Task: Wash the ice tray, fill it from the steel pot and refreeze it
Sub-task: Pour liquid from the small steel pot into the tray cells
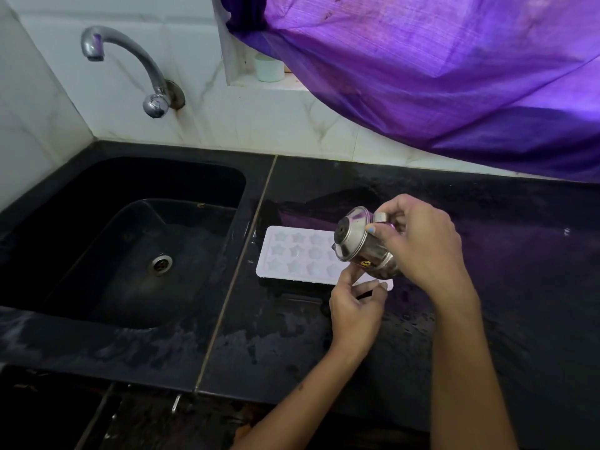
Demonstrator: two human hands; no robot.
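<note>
A white ice tray (293,254) with star-shaped cells lies flat on the black counter, just right of the sink. My right hand (422,245) grips a small lidded steel pot (360,243) and tips it sideways over the tray's right half, lid facing left. A thumb presses on the lid's edge. My left hand (355,303) hovers at the tray's near right corner, fingers apart, one fingertip close under the pot. The tray's right end is hidden behind the pot and hands.
A black sink (136,241) with a steel drain lies to the left, under a curved steel tap (130,66). The wet black counter (506,271) stretches right. A purple curtain (438,76) hangs over the back right, beside a white container (269,69) on the sill.
</note>
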